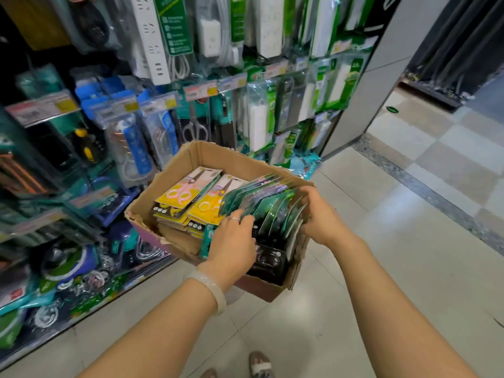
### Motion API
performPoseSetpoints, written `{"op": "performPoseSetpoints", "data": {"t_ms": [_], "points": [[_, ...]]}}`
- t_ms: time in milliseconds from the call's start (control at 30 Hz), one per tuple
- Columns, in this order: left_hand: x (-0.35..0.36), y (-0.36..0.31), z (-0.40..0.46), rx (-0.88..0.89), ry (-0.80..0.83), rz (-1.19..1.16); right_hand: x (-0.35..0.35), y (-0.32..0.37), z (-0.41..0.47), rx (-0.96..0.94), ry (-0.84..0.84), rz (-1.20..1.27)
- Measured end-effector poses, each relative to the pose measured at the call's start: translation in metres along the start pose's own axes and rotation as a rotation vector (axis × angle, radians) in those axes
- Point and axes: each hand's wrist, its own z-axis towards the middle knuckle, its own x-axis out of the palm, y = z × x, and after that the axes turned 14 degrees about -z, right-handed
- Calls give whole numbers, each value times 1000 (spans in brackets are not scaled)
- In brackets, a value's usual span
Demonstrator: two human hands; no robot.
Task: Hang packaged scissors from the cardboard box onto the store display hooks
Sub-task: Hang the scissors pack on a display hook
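Head view: your left hand (231,238) and right hand (319,214) clasp the green scissor packs (268,207) in the cardboard box (174,165); square them before lifting.

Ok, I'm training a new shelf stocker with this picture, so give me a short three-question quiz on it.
1. True or false: both hands are on the fanned green packs in the cardboard box.
2. Which packs lie flat in the box, on the display side of the green ones? A) yellow packs B) red packs C) white packs
3. Fill in: the left hand wears a ring and, at the wrist, a pale ____.

Key
1. True: the right hand holds their far end and the left hand rests on the near end.
2. A, the yellow packs.
3. Bangle.
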Motion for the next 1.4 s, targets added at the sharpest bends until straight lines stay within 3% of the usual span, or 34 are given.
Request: {"op": "performPoseSetpoints", "data": {"t_ms": [133,233,400,533,667,800,933,1133,1400], "points": [[8,-11,0,-90,-30,-34,3,-9,15,-42,-11,21],[16,-19,2,-155,-43,-32,0,-11,33,-193,-1,-87],[29,-22,7,-251,-111,-51,-1,-13,51,-303,154,-63],[35,-26,10,-292,-175,-57,-3,-19,64,-412,182,-113],[35,-28,13,-279,-267,-103,-10,-24,68,-468,209,13],[24,-37,17,-242,-507,-362,-46,-20,71,-508,166,295],[8,-53,20,-281,-640,-858,-84,-3,66,-472,122,746],[-13,-58,11,-245,-522,-1355,-87,29,65,-350,164,1001],[-13,-38,-4,-296,-468,-1455,-49,69,59,-252,186,1043]]}}
